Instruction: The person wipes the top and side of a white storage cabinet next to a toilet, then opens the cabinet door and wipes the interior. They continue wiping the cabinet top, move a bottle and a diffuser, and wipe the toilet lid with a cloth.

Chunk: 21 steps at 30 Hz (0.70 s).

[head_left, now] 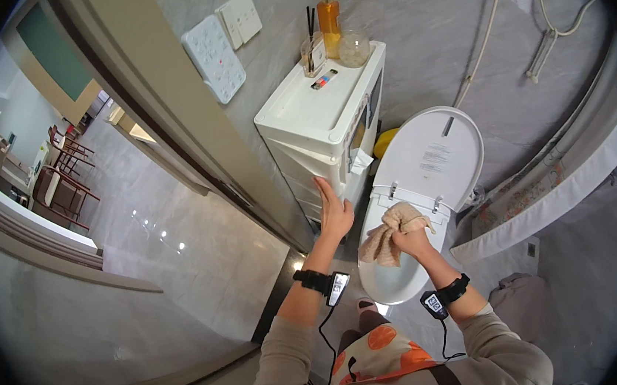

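My right hand (415, 242) grips a crumpled beige cloth (401, 225) above the bowl of a white toilet (396, 290). The toilet's lid (444, 151) is raised and leans back, with printed writing on its inner face. My left hand (336, 212) is empty, fingers extended, close to the front corner of a white plastic storage cabinet (297, 160); I cannot tell whether it touches the cabinet. A white tissue (361, 162) pokes out of the cabinet's side facing the toilet.
On the cabinet top stand an amber bottle (330, 23), a reed diffuser (314, 53), a glass jar (354, 49) and a small colourful item (324, 79). A shower curtain (543, 203) hangs at right, near a grey cloth (520, 306) on the floor. A doorway frame (179, 121) borders my left.
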{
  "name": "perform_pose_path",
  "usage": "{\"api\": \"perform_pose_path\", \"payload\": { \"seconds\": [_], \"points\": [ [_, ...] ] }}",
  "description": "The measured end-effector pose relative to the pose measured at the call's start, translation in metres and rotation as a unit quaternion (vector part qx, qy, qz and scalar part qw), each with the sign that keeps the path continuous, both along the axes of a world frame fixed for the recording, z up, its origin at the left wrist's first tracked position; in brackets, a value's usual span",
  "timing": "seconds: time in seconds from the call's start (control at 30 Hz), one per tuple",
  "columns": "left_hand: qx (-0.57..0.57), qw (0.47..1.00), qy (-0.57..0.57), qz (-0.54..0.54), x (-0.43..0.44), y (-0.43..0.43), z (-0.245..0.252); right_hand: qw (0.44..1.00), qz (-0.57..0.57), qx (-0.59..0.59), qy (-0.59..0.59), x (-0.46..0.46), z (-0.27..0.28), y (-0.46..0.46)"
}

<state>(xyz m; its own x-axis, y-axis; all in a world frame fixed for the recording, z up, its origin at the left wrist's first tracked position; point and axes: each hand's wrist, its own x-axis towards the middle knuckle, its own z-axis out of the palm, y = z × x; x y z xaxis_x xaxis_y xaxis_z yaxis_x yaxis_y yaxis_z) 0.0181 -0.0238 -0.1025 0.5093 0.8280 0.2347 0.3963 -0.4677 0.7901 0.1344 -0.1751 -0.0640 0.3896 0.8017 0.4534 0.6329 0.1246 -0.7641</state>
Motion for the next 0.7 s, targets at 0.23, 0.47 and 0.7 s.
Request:
{"api": "perform_pose_path", "payload": {
  "seconds": [0.23, 0.47, 0.7],
  "points": [
    [-0.138, 0.990, 0.008, 0.012, 0.011, -0.006, 0.021, 0.997, -0.010, 0.011, 0.079, 0.044, 0.074, -0.028],
    [-0.233, 0.964, -0.054, 0.117, 0.049, -0.003, 0.016, 0.998, 0.029, 0.031, 0.053, 0.078, 0.088, 0.008],
    [-0.260, 0.908, -0.290, 0.156, 0.043, 0.009, -0.032, 0.989, 0.089, -0.013, 0.121, 0.109, 0.080, 0.056]
  ]
}}
